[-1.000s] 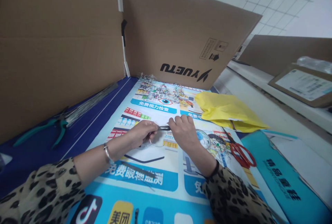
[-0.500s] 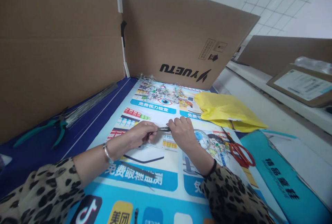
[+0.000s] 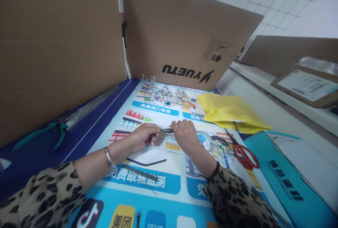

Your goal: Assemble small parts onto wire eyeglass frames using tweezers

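Observation:
My right hand [image 3: 185, 136] is closed around a small dark pliers-like tool [image 3: 167, 130], whose slim metal jaws point left; its handles are hidden in the fist. At the tip of those jaws, my left hand [image 3: 146, 137] pinches something small, with a thin pale wire [image 3: 152, 142] looping below the fingers. Both hands hover over the printed sheet. Under the left wrist lies a bundle of thin grey wires [image 3: 139, 172]. To the right of my right hand is a clear round dish [image 3: 204, 140] beside a heap of thin coloured pieces [image 3: 224, 152].
Cardboard panels [image 3: 185, 37] stand at the back and left. Teal-handled pliers [image 3: 62, 133] and a bundle of straight wires [image 3: 91, 108] lie left. Tangled wire pieces [image 3: 163, 92] lie at the back. On the right are red-handled scissors [image 3: 245, 155], a yellow bag [image 3: 232, 111] and teal card [image 3: 280, 171].
The view has shifted very slightly. Both hands stay in nearly the same place, with the dark tool turned a little in my right hand.

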A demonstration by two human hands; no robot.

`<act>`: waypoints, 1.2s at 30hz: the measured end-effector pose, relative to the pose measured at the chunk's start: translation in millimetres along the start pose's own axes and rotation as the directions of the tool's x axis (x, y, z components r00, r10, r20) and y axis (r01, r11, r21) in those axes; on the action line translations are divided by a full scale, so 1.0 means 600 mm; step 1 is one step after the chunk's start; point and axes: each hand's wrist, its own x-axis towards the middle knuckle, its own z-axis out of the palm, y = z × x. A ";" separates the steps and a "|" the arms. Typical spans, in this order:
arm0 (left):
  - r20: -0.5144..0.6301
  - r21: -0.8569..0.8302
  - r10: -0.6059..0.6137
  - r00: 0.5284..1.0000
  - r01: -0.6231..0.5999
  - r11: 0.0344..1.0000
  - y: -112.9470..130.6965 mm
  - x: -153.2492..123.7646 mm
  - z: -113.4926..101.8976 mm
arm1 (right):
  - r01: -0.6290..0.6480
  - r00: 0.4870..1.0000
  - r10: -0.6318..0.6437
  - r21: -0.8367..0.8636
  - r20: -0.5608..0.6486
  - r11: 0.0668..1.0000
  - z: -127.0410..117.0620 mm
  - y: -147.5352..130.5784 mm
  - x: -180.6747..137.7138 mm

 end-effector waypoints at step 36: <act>-0.041 0.036 0.063 0.997 -0.061 0.997 -0.011 0.001 -0.002 | -0.171 0.980 0.136 0.281 0.142 0.944 0.015 0.004 -0.001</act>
